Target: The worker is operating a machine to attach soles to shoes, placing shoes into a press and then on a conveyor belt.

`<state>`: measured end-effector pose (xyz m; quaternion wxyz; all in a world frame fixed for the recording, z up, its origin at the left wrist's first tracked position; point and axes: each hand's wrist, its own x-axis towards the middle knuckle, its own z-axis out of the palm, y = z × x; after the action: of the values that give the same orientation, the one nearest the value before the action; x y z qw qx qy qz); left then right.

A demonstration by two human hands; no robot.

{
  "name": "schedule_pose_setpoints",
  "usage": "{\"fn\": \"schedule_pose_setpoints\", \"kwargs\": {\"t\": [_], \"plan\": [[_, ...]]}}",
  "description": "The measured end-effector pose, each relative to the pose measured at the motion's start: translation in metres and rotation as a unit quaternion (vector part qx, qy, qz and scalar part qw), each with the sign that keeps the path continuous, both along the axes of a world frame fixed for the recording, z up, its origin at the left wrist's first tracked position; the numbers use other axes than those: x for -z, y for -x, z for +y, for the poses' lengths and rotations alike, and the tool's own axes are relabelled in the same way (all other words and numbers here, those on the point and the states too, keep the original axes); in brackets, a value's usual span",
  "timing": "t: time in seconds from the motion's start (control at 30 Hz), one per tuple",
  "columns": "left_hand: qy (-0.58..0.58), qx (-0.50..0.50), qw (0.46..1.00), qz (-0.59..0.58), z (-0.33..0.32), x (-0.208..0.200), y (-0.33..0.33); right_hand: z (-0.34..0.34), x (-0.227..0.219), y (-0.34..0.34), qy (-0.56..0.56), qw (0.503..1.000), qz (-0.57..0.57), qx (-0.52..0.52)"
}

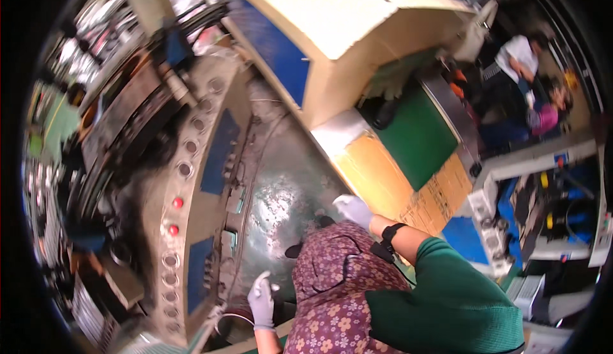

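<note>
Both of my hands wear pale grey-white gloves. My left hand [262,300] hangs low beside my apron, its fingers loosely bent with the thumb apart, and nothing shows in it. Close to it is the rim of a round container [235,317]. My right hand [354,211] is held out ahead of my body, fingers loosely apart and without a visible object. It is nearest to a sheet of brown cardboard [367,162] at the edge of a workbench. A black band [392,231] circles my right wrist. The flowered maroon apron [338,264] covers my front.
A machine panel with a row of round dials [185,170] and red buttons [178,202] runs along the left. A big cream-and-blue cabinet [332,50] stands ahead, beside a green mat [418,140]. Two people [520,60] are at the far right. The floor [278,194] looks shiny.
</note>
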<state>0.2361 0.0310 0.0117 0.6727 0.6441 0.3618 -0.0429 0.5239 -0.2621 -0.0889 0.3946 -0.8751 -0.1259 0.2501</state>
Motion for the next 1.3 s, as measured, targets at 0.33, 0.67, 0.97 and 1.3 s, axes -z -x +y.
{"fn": "schedule_pose_setpoints", "kwargs": {"t": [0.33,0.67,0.97,1.3], "plan": [[-0.236,0.434,0.857,-0.147,-0.207,0.102,-0.385,-0.249,0.066,-0.023,0.234,0.932,-0.220,0.168],[-0.400,0.354,0.841,-0.086,-0.411,0.147,-0.681,-0.258,0.077,-0.025,0.231,0.943,-0.205,0.122],[-0.299,0.305,0.903,-0.054,-0.357,0.153,-0.723,-0.236,0.069,-0.032,0.157,0.956,-0.220,0.118],[-0.224,0.703,0.594,-0.322,-0.273,0.070,-0.581,-0.297,0.078,-0.020,0.112,0.941,-0.261,0.183]]}}
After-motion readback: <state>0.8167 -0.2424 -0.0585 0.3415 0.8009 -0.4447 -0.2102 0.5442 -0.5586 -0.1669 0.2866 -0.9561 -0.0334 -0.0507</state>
